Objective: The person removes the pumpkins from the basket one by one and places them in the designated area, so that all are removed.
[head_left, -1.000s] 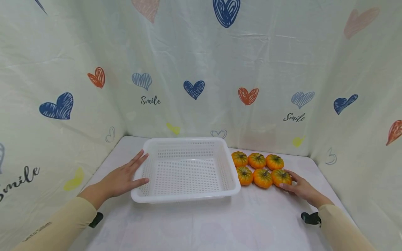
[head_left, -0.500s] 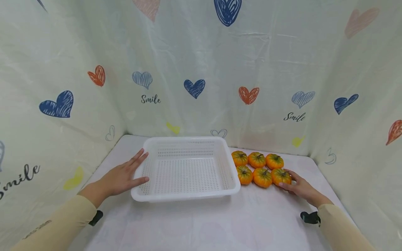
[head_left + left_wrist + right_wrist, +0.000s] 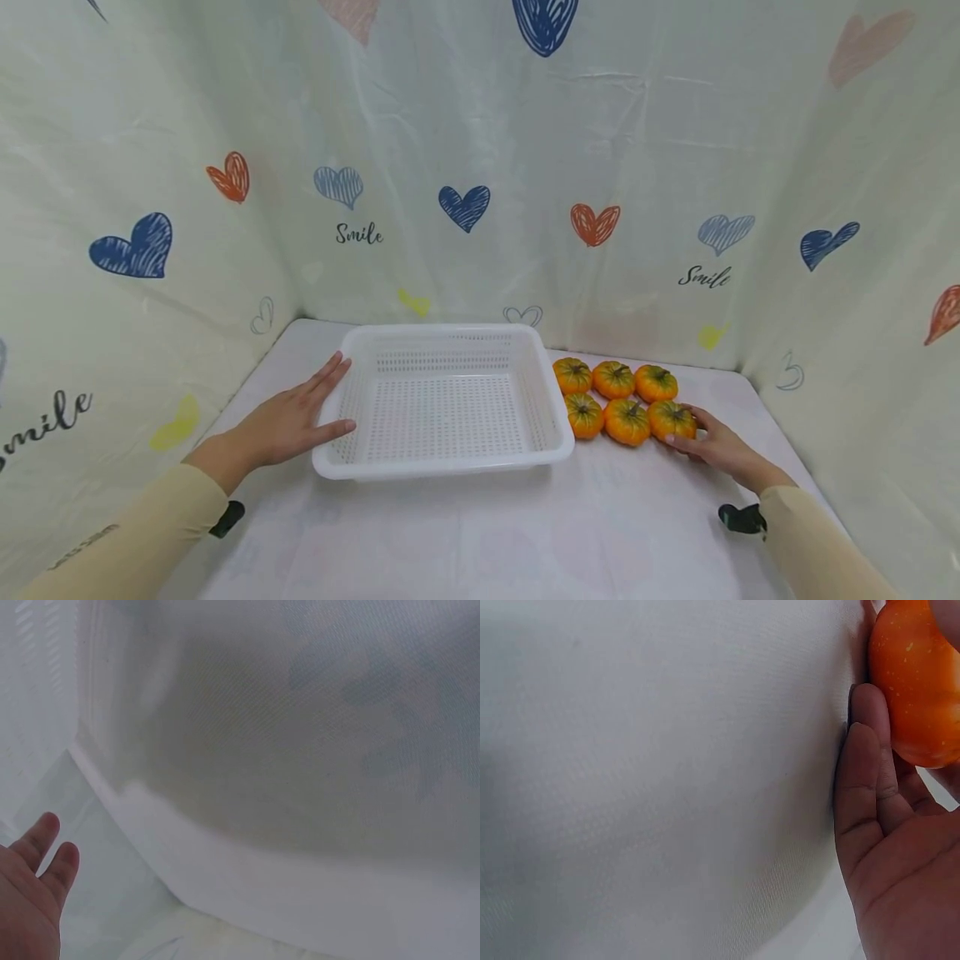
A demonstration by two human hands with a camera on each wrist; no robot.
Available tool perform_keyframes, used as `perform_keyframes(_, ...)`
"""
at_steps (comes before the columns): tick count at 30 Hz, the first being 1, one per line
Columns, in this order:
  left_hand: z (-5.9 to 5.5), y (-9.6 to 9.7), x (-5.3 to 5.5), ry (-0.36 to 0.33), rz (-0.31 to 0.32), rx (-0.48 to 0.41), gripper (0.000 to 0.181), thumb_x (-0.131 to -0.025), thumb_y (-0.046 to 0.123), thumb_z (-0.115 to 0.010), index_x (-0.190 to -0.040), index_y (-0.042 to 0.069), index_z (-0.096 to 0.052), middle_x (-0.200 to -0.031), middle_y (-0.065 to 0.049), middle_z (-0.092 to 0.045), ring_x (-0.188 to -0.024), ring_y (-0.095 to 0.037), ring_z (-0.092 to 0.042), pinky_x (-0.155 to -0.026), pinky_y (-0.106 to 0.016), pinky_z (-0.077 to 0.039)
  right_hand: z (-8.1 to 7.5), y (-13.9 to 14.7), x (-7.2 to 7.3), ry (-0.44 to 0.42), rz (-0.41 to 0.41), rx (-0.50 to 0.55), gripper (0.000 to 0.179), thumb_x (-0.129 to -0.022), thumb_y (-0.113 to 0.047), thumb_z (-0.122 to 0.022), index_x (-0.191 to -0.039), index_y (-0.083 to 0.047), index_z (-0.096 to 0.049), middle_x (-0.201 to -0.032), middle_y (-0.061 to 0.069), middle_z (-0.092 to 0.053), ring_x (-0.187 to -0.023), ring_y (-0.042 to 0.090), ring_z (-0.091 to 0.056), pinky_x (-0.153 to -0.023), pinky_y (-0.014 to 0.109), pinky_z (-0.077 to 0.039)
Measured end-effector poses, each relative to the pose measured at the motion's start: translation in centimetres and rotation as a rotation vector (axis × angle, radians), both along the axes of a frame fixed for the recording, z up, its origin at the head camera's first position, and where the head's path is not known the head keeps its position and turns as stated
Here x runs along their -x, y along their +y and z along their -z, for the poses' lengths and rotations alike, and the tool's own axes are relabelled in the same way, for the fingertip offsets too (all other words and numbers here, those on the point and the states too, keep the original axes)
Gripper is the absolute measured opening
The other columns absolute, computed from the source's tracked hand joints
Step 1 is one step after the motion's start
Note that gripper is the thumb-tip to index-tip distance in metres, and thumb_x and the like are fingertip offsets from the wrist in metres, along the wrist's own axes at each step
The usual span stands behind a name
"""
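At the left rim of a white plastic basket (image 3: 444, 472) lies my left hand (image 3: 281, 429), fingers spread and straight. Part of that hand (image 3: 30, 900) shows in the left wrist view beside the tablecloth's edge. My right hand (image 3: 720, 450) holds the front right small orange pumpkin (image 3: 671, 421) between thumb and fingers, and the pumpkin sits on the table. In the right wrist view the same pumpkin (image 3: 919, 690) shows above the palm, fingers along its underside near the cloth. The other pumpkins, such as the front middle pumpkin (image 3: 627, 422), stand close beside it in two rows.
A white cloth covers the table (image 3: 480, 542). A pale curtain (image 3: 525, 150) printed with hearts rises at the back and both sides. The basket's right wall stands close to the leftmost pumpkins, including the back left pumpkin (image 3: 573, 376).
The whole head view has shifted up slightly. Both hands, the basket and the pumpkins keep nearly the same places relative to one another.
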State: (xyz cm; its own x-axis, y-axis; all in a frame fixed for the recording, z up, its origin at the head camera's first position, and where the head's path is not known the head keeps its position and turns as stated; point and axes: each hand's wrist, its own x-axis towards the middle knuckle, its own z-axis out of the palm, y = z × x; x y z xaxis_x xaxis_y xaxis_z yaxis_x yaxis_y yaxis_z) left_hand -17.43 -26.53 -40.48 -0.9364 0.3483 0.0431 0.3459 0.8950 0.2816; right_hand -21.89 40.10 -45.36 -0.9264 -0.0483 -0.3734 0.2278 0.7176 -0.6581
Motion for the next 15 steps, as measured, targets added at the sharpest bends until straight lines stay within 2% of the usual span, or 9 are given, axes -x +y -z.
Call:
perform_keyframes(6,0.2,0.1,0.0,0.005,0.002,-0.029,0.093,-0.095,0.057,-0.056,-0.161,0.014,-0.010,-0.167,-0.010,-0.004,-0.139,-0.048,-0.034,-0.103,-0.065,-0.037,-0.4,0.4,-0.6,-0.003,-0.009,-0.025,0.112,-0.088,-0.060,-0.067,-0.156,0.003,-0.004,-0.152,0.040,-0.013,-0.126,0.052,-0.038,-0.104,0.072,-0.027)
perform_keyframes(11,0.5,-0.4,-0.2,0.038,0.016,-0.045,0.087,-0.097,0.053,-0.056,-0.162,0.017,-0.011,-0.167,-0.009,-0.003,-0.138,-0.047,-0.036,-0.102,-0.064,-0.038,-0.8,0.9,-1.3,0.001,-0.059,-0.041,0.104,-0.092,-0.052,-0.066,-0.155,0.004,-0.006,-0.149,0.040,-0.019,-0.116,0.044,-0.054,-0.100,0.063,-0.041)
perform_keyframes(13,0.3,-0.9,-0.2,0.074,0.014,-0.028,0.086,-0.098,0.053,-0.055,-0.162,0.017,-0.010,-0.167,-0.010,-0.004,-0.136,-0.048,-0.039,-0.101,-0.065,-0.039,-1.3,1.2,-1.4,0.020,-0.094,-0.066,0.101,-0.093,-0.049,-0.066,-0.154,0.006,-0.009,-0.147,0.041,-0.023,-0.111,0.041,-0.058,-0.095,0.058,-0.048)
perform_keyframes(15,-0.1,-1.5,-0.1,0.123,-0.001,0.000,0.086,-0.098,0.054,-0.054,-0.162,0.017,-0.010,-0.167,-0.011,-0.005,-0.134,-0.049,-0.040,-0.101,-0.066,-0.038,-2.0,1.7,-1.4,0.066,-0.139,-0.104,0.097,-0.094,-0.046,-0.067,-0.153,0.008,-0.013,-0.145,0.042,-0.026,-0.111,0.045,-0.058,-0.091,0.056,-0.051)
